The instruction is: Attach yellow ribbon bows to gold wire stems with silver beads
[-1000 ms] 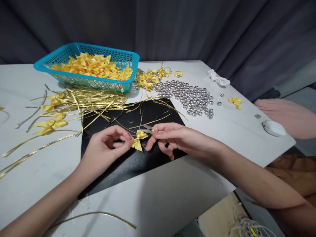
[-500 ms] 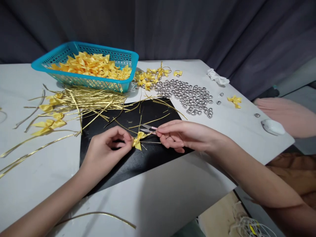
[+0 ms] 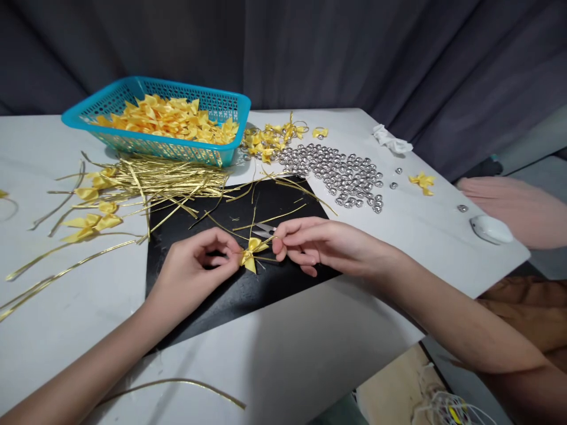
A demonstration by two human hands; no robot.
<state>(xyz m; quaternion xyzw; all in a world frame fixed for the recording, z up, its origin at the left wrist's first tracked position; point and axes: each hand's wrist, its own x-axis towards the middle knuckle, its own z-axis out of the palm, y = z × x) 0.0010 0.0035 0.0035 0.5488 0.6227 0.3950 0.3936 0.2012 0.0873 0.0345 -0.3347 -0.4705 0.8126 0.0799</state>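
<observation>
Over the black mat (image 3: 208,313), my left hand (image 3: 204,257) pinches the left side of a yellow ribbon bow (image 3: 251,254) between thumb and fingertips. Gold cord is tied about the bow's middle. To its right, my right hand (image 3: 305,242) is closed, with thumb and forefinger gripping an end of that gold cord (image 3: 269,240). Just behind the right fingertips lie small scissors (image 3: 264,229), blades showing, their handles hidden by the hand. Loose gold cords (image 3: 270,219) lie on the mat beyond both hands.
A blue basket (image 3: 155,136) full of yellow bows stands at the back left, with a heap of gold cords (image 3: 177,178) before it. Several silver beads (image 3: 336,171) spread behind my right hand. A white computer mouse (image 3: 491,228) sits at the table's right edge.
My right hand has shifted slightly left, closer to the bow, its fingers now at the cord nearer the knot. The left hand keeps its pinch on the bow.
</observation>
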